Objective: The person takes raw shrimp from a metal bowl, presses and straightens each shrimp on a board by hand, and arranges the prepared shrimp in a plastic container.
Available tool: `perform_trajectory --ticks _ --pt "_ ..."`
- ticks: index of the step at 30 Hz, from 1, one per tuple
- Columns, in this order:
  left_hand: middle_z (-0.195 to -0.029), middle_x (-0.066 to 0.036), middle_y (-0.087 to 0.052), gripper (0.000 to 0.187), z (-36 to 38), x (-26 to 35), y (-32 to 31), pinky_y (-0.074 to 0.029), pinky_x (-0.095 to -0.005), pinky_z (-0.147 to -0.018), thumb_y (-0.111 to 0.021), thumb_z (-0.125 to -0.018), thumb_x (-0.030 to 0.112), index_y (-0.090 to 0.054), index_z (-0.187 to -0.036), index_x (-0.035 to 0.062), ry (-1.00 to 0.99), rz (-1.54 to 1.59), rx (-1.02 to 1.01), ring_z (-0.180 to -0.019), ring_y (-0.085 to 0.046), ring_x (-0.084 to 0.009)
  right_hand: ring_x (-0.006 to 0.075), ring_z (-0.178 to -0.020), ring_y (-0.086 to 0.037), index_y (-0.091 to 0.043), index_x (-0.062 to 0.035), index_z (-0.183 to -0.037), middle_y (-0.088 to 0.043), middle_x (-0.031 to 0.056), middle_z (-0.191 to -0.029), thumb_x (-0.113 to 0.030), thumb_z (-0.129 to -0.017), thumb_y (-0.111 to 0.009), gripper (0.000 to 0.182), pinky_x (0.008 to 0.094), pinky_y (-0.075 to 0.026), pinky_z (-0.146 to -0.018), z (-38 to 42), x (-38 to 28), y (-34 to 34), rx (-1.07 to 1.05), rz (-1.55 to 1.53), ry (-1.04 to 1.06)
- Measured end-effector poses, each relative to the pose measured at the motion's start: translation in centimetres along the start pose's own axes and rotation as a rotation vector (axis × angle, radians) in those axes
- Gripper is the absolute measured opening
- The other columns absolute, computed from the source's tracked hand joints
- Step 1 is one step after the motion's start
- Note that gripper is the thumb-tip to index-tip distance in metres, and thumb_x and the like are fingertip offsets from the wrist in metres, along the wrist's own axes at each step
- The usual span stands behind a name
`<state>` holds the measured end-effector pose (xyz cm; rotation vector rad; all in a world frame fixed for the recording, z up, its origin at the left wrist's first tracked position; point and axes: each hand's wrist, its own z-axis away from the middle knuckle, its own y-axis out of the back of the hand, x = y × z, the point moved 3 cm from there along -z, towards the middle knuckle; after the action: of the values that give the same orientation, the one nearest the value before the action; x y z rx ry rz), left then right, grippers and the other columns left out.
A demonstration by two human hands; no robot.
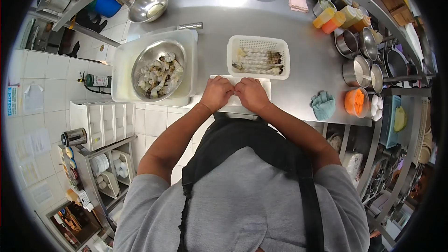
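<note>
While both hands [234,93] nearly meet, anything between them is hidden.

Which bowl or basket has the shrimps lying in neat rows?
The white rectangular basket. Its shrimps lie stretched out side by side, while those in the round metal bowl are heaped in a jumble.

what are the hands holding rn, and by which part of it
That cannot be told: the left hand and right hand meet at the fingers, hiding anything pinched between them.
</note>
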<state>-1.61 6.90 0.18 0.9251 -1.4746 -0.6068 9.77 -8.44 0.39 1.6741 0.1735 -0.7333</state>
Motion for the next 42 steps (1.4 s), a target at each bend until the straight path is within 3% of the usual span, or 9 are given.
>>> perform_trajectory --ticks 10,18,21,25,34,42 --pt "-0.098 0.003 -0.075 0.010 1.0 -1.1 -0.1 -0.044 -0.0489 -0.089 -0.085 -0.086 0.021 -0.081 -0.095 0.0198 -0.042 -0.024 0.101 -0.106 -0.067 -0.0262 0.0356 -0.110 -0.064 -0.078 -0.0105 -0.100 -0.068 0.0099 -0.101 -0.019 -0.096 -0.074 0.010 0.0524 -0.049 -0.095 -0.2 -0.7 -1.1 0.125 -0.100 0.001" --pt "-0.094 0.002 -0.073 0.005 1.1 -0.4 -0.2 -0.044 -0.0481 -0.090 -0.083 -0.086 0.019 -0.080 -0.090 0.0178 0.005 -0.110 0.050 -0.105 -0.066 -0.0245 0.0331 -0.105 -0.065 -0.077 -0.0083 -0.094 -0.068 0.0094 -0.096 -0.017 -0.093 -0.075 0.009 0.0490 -0.050 -0.093 -0.5 -0.7 -2.1 0.078 0.070 0.071" --pt "-0.095 0.001 -0.072 0.010 0.8 -0.4 -0.4 -0.044 -0.0487 -0.092 -0.083 -0.085 0.020 -0.080 -0.094 0.0175 0.033 -0.144 -0.001 -0.106 -0.065 -0.0264 0.0330 -0.108 -0.065 -0.078 -0.0074 -0.099 -0.069 0.0095 -0.100 -0.017 -0.091 -0.077 0.012 0.0485 -0.050 -0.095 -0.4 -0.6 -1.4 -0.008 0.131 0.138" --pt "-0.099 0.000 -0.071 0.019 0.6 1.3 1.0 -0.043 -0.0499 -0.093 -0.085 -0.085 0.024 -0.080 -0.102 0.0181 0.024 -0.082 0.058 -0.112 -0.063 -0.0274 0.0332 -0.112 -0.063 -0.079 -0.0084 -0.110 -0.069 0.0099 -0.109 -0.018 -0.091 -0.079 0.021 0.0468 -0.050 -0.099 1.5 -0.5 1.7 0.050 0.041 0.045" --pt "-0.101 0.003 -0.073 0.007 0.8 1.0 -1.8 -0.043 -0.0475 -0.094 -0.084 -0.089 0.022 -0.083 -0.095 0.0186 -0.007 0.037 0.059 -0.114 -0.063 -0.0253 0.0334 -0.103 -0.064 -0.078 -0.0084 -0.095 -0.068 0.0104 -0.096 -0.016 -0.091 -0.073 0.009 0.0447 -0.052 -0.094 1.1 1.5 0.2 -0.008 0.049 0.158" --pt "-0.099 0.002 -0.074 0.011 0.7 1.7 -0.1 -0.043 -0.0496 -0.096 -0.083 -0.087 0.021 -0.083 -0.098 0.0182 -0.028 -0.040 0.067 -0.111 -0.064 -0.0247 0.0328 -0.107 -0.065 -0.080 -0.0074 -0.107 -0.070 0.0102 -0.103 -0.017 -0.097 -0.072 0.016 0.0467 -0.051 -0.098 3.1 0.6 3.0 0.071 0.071 0.083"
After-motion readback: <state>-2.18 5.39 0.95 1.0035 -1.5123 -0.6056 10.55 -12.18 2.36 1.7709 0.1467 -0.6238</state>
